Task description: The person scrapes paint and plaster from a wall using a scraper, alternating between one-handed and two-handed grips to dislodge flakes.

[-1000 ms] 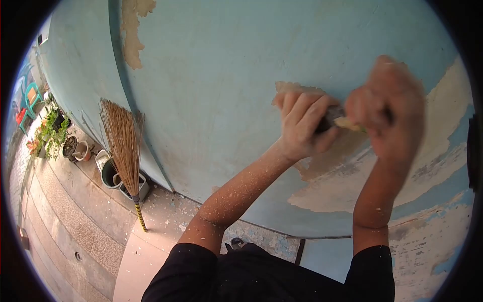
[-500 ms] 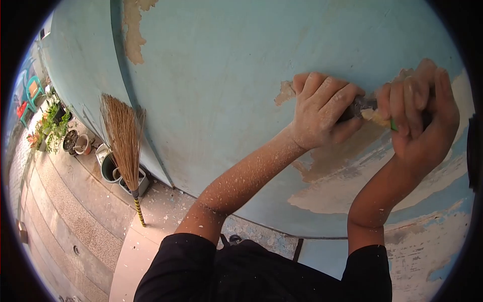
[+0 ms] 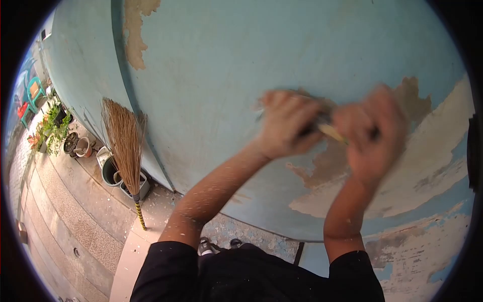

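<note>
Both of my hands are up against a light blue wall (image 3: pixel 216 65) whose paint has come off in patches. My left hand (image 3: pixel 292 121), blurred by motion, is closed around the front part of a paint scraper (image 3: pixel 332 132). My right hand (image 3: pixel 372 136), also blurred, is wrapped round the scraper's rear end. Only a dark section and a yellowish piece of the tool show between the hands; its blade is hidden. Bare brown patches (image 3: pixel 332 163) lie just below and to the right of the hands. Pale dust and flakes cling to my left forearm.
An upturned stick broom (image 3: pixel 123 146) leans at the left, beside a bucket (image 3: pixel 109 168) and a grey container (image 3: pixel 143 186). Potted plants (image 3: pixel 55 126) and a green chair (image 3: pixel 35 90) stand farther off. Paint flakes litter the floor (image 3: pixel 246 234) by my feet.
Both hands have swept left along the wall with the scraper, the right hand also slightly down. The brown patch at the upper right is now uncovered. My shoes show more.
</note>
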`<state>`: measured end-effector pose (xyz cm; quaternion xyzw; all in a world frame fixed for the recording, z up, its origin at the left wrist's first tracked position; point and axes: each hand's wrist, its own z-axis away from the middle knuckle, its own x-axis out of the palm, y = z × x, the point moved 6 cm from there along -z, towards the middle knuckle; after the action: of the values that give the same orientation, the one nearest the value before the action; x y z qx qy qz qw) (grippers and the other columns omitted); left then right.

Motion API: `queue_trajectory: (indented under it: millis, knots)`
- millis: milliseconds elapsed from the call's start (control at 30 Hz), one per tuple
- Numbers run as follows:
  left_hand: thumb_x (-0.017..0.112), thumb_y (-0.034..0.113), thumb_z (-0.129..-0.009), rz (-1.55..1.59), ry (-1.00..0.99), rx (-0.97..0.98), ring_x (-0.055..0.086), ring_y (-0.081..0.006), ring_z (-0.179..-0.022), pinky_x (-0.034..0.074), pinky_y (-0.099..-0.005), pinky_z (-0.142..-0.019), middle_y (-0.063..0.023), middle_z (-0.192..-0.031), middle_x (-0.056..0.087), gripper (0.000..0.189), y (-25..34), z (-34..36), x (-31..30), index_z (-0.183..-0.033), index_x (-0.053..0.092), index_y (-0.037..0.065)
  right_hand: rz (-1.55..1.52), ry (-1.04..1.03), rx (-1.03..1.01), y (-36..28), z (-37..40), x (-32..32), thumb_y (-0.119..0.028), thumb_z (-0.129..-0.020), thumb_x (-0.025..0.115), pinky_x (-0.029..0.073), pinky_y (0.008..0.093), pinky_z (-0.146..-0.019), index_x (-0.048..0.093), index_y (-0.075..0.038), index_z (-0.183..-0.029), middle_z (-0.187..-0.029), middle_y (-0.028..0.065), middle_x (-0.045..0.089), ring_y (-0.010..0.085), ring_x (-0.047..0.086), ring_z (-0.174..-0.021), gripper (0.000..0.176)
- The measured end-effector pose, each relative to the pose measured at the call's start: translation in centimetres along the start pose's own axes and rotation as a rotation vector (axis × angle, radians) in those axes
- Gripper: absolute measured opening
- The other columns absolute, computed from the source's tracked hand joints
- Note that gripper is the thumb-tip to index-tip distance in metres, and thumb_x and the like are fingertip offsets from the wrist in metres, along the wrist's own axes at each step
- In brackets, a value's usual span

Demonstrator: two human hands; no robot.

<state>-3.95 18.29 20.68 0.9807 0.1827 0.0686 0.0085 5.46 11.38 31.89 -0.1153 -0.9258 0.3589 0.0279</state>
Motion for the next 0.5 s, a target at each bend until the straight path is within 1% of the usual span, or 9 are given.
queue_trajectory:
  millis: [67,100,167,233,267,333,400,433,500]
  knots:
    - [0.081,0.028,-0.062,-0.106,-0.018,-0.032,0.054,-0.0228,-0.086,0.034,-0.0407,-0.081,-0.0022,-0.095,0.062,0.052,-2.3,2.6,-1.6,-0.108,0.065,0.010,-0.251,-0.267,0.134,4.0,-0.7,3.1,-0.020,-0.101,0.061,0.026,0.0249,-0.045,0.041,-0.012,-0.066,-0.055,-0.0047,0.038,0.0038,0.034,-0.048,0.040]
    - [0.081,0.028,-0.061,-0.122,-0.018,-0.030,0.054,-0.0224,-0.086,0.034,-0.0404,-0.081,-0.0020,-0.095,0.062,0.053,-2.3,3.4,-2.2,-0.108,0.065,0.010,-0.257,-0.280,0.143,4.0,0.1,3.3,-0.020,-0.101,0.061,0.026,0.0249,-0.045,0.041,-0.012,-0.066,-0.055,-0.0047,0.038,0.0038,0.034,-0.048,0.040]
    - [0.082,0.028,-0.060,-0.140,-0.004,-0.019,0.054,-0.0221,-0.086,0.034,-0.0400,-0.080,-0.0018,-0.095,0.062,0.053,-1.4,3.0,-2.5,-0.108,0.065,0.010,-0.205,-0.321,-0.040,2.1,1.6,2.8,-0.019,-0.103,0.057,0.027,0.0266,-0.044,0.040,-0.011,-0.066,-0.055,-0.0039,0.037,0.0055,0.036,-0.047,0.040]
    - [0.081,0.030,-0.060,0.063,-0.064,-0.002,0.055,-0.0215,-0.086,0.034,-0.0400,-0.079,-0.0012,-0.094,0.062,0.054,1.0,0.7,-1.0,-0.107,0.066,0.010,-0.362,-0.169,-0.017,0.1,1.9,-0.4,-0.018,-0.104,0.052,0.028,0.0279,-0.044,0.040,-0.009,-0.066,-0.054,-0.0037,0.035,0.0081,0.037,-0.046,0.040]
    - [0.080,0.030,-0.060,0.120,-0.058,0.033,0.055,-0.0215,-0.087,0.034,-0.0398,-0.080,-0.0010,-0.095,0.063,0.053,2.3,-0.8,0.0,-0.106,0.066,0.011,-0.367,-0.171,-0.007,-0.3,1.8,-1.0,-0.018,-0.104,0.052,0.028,0.0279,-0.044,0.040,-0.009,-0.066,-0.054,-0.0037,0.035,0.0081,0.037,-0.046,0.040]
    - [0.080,0.031,-0.059,0.167,-0.051,0.078,0.055,-0.0214,-0.087,0.035,-0.0396,-0.080,-0.0007,-0.095,0.063,0.052,2.5,-1.8,1.0,-0.106,0.066,0.011,-0.352,-0.296,-0.058,-1.4,1.1,-1.4,-0.027,-0.105,0.047,0.032,0.0302,-0.049,0.042,-0.010,-0.072,-0.049,-0.0028,0.033,0.0094,0.031,-0.042,0.037]
    - [0.078,0.031,-0.062,0.073,0.072,0.083,0.056,-0.0219,-0.091,0.035,-0.0391,-0.083,-0.0005,-0.099,0.063,0.049,1.7,-0.9,1.2,-0.106,0.067,0.012,-0.331,-0.409,-0.120,-1.9,0.8,-1.7,-0.036,-0.107,0.042,0.036,0.0325,-0.054,0.044,-0.011,-0.078,-0.045,-0.0019,0.032,0.0107,0.025,-0.038,0.038]
    - [0.078,0.031,-0.062,0.081,0.060,0.083,0.056,-0.0219,-0.091,0.035,-0.0391,-0.083,-0.0005,-0.099,0.063,0.049,1.2,-0.4,1.1,-0.106,0.067,0.012,-0.333,-0.394,-0.117,-1.6,0.7,-0.7,-0.036,-0.107,0.042,0.036,0.0325,-0.054,0.044,-0.011,-0.078,-0.045,-0.0019,0.032,0.0107,0.025,-0.038,0.038]
    - [0.078,0.029,-0.062,-0.073,0.085,0.017,0.056,-0.0218,-0.095,0.036,-0.0390,-0.084,-0.0004,-0.101,0.063,0.048,0.1,0.9,-0.1,-0.106,0.067,0.013,-0.288,-0.117,0.074,0.3,0.5,0.4,-0.016,-0.101,0.053,0.034,0.0301,-0.047,0.039,-0.012,-0.063,-0.050,-0.0039,0.034,0.0087,0.029,-0.041,0.041]
